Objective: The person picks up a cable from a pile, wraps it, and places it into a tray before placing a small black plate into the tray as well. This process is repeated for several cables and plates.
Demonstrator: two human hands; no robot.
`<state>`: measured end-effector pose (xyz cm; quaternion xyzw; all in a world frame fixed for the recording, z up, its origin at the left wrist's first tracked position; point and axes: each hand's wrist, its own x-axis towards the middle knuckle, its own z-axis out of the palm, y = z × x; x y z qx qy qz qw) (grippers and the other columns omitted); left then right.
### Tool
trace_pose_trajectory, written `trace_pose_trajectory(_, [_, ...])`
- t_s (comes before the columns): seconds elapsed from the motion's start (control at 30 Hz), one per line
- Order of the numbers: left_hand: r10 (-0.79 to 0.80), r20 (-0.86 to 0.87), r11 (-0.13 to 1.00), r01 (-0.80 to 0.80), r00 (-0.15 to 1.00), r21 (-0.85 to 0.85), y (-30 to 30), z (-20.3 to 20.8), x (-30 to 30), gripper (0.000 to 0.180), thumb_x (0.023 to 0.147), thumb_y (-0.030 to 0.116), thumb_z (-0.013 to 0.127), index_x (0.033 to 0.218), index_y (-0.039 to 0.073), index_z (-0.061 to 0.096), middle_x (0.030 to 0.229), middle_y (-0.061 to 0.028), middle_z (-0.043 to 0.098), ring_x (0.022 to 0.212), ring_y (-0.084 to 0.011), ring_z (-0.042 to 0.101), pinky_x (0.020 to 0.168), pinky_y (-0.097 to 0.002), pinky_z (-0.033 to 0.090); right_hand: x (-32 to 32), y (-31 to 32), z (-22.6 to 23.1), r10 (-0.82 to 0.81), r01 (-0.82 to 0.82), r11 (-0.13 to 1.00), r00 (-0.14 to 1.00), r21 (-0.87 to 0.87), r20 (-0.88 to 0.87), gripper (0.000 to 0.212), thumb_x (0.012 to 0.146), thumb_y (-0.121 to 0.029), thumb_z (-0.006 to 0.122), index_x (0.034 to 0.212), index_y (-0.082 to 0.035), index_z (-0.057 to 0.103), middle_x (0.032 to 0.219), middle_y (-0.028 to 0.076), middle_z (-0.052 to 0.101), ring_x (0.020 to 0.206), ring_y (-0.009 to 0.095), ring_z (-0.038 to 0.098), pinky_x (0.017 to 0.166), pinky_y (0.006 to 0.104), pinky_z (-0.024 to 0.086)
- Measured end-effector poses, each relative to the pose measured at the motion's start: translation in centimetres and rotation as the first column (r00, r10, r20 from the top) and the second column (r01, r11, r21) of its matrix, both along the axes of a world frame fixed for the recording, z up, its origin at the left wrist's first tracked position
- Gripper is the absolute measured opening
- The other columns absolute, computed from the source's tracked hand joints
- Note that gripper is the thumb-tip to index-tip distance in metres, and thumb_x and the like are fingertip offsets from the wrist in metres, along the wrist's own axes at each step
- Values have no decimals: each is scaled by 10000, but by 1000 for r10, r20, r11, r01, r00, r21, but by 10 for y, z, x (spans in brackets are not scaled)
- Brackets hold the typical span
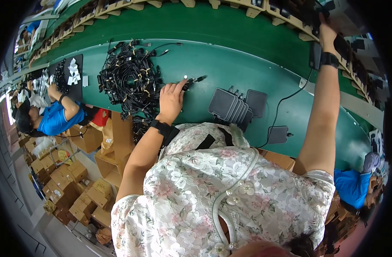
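1. The left hand [171,101], at the centre of the frame, has its fingertips at a short black cable [199,79]; whether they are closed on it cannot be told.
2. The right arm stretches to the upper right, where the right hand [327,35] is beside dark items at the rack [256,9]; its grip cannot be made out.
3. A tangled cable pile [129,79], with pale ties, covers the green table [234,64] left of centre, just beside the left hand.
4. Dark grey boxes [230,105] stand in a row right of centre; another grey box [277,134] lies nearer the lower edge.
5. Co-workers in blue sit at far left [61,119] and lower right [352,185]; cartons [71,184] fill the lower left.
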<state>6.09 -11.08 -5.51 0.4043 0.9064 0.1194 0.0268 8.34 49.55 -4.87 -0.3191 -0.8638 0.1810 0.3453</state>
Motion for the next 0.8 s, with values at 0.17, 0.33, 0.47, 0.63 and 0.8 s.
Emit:
trace_pose_trajectory(0.17, [248,362,935,-319,899,152,8,0,-2,353,763,82,595,1106,86,512,850,-120,599,806,-296,558,746,-375,441,-15,53,-52,-37,22,982,996,186,75,473,809,-494,509,1007,-76,607,925,170,625,881,350,579,776,428,437])
trace_pose_trajectory(0.33, [169,653,867,-427,738,257,29,31,-5,339,769,72,609,1084,50,488,840,-146,610,810,-309,577,696,-367,462,-18,-72,7,-411,138,741,867,657,282,435,812,-457,525,1005,-77,615,964,148,615,937,313,568,792,390,451])
trace_pose_trajectory(0.47, [-38,460,941,-123,887,315,44,43,-4,348,761,48,614,1077,40,467,843,-157,603,814,-301,582,679,-352,466,-6,-202,25,516,-461,837,844,-293,148,290,850,-283,531,1040,-76,604,1013,112,608,913,265,584,784,317,465])
trace_pose_trajectory(0.63, [-61,585,946,-141,808,293,60,51,1,474,728,2,634,1148,36,418,840,-161,579,789,-292,583,690,-351,468,25,-355,70,951,-697,308,231,-647,205,256,814,-311,584,900,-70,594,893,105,605,828,272,583,709,365,457])
trace_pose_trajectory(0.8, [-145,561,919,-99,815,381,64,67,1,587,690,-34,651,1202,23,369,820,-147,559,783,-298,584,692,-353,473,44,-359,47,915,-758,347,402,-552,23,242,820,-283,583,940,-72,579,830,114,592,765,296,574,658,373,446])
